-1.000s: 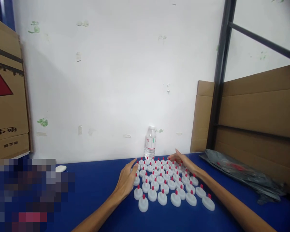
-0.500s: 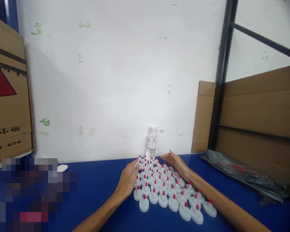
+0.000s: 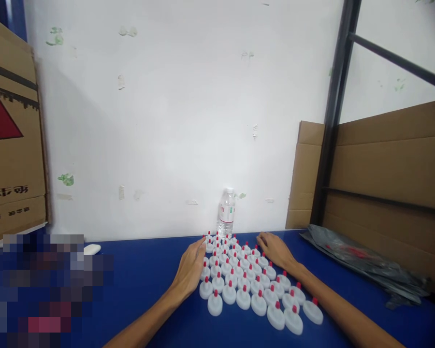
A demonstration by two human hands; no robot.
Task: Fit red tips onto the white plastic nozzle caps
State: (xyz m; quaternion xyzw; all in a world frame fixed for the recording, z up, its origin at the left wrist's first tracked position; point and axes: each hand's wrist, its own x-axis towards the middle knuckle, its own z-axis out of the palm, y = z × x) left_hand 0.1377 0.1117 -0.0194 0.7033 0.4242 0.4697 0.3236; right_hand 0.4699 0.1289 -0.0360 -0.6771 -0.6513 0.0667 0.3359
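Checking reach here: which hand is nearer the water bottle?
Right. The right hand lies just right of and below the water bottle; the left hand sits lower, left of it.

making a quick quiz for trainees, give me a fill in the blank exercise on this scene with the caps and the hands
1. The white caps each carry a small tip coloured ____.
2. The caps stand on a table whose top is ____.
3. The left hand and the right hand rest against opposite ____ of the cluster of caps.
4. Behind the caps, by the wall, stands a clear plastic ____.

Missing words: red; blue; sides; bottle
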